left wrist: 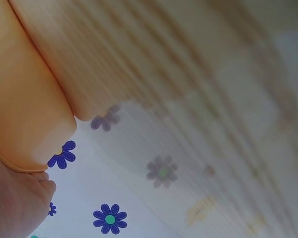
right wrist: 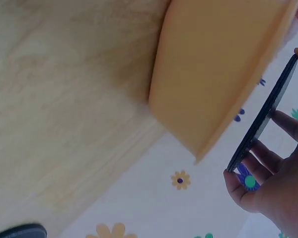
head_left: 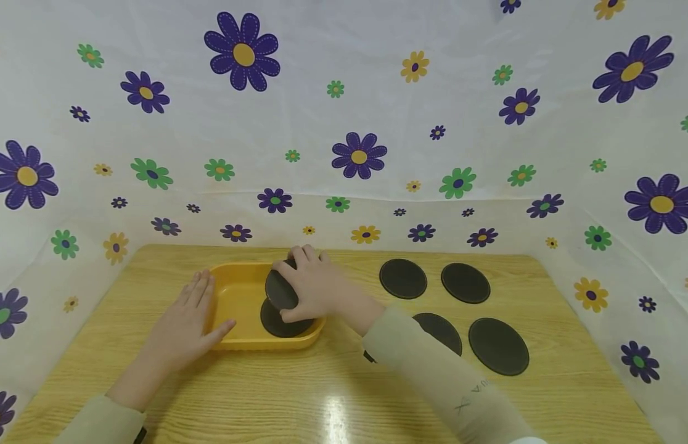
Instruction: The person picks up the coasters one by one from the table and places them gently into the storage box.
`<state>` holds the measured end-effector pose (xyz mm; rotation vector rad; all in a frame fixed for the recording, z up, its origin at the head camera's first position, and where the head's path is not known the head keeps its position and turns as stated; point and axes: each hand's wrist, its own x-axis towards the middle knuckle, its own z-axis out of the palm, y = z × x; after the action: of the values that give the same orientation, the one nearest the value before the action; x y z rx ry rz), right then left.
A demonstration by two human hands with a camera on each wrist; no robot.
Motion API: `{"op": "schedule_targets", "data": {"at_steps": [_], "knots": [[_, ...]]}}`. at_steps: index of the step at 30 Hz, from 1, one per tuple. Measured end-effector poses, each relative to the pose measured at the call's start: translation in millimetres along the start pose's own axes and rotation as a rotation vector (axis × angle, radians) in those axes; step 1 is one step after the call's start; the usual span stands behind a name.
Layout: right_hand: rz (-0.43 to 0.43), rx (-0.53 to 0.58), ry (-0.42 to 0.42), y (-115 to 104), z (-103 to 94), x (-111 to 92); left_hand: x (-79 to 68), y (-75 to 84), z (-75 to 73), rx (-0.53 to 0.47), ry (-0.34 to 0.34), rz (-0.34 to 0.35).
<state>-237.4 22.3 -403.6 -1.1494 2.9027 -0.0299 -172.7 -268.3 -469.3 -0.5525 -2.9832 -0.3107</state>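
Note:
A yellow-orange plastic tray stands at the left of the wooden table. My left hand rests along its left side, fingers straight and together, thumb stretched out over the front rim. My right hand holds a round black coaster by its edges, tilted, over the tray's right part. In the right wrist view this coaster shows edge-on above the tray rim, fingertips and thumb at its edge. Another black coaster lies inside the tray at the right, partly covered by the held one and my hand.
Several more black coasters lie flat to the right: one and another at the back, one at the front right, and one partly hidden by my right sleeve. A white flowered cloth encloses the table's back and sides.

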Motion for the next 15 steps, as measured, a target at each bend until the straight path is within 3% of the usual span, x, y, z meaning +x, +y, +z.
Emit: {"op": "schedule_targets", "data": {"at_steps": [15], "knots": [[0.020,-0.009,-0.079,-18.2,40.2,11.4,-0.3,-0.7,0.6,0.001,-0.008,-0.001]]}}
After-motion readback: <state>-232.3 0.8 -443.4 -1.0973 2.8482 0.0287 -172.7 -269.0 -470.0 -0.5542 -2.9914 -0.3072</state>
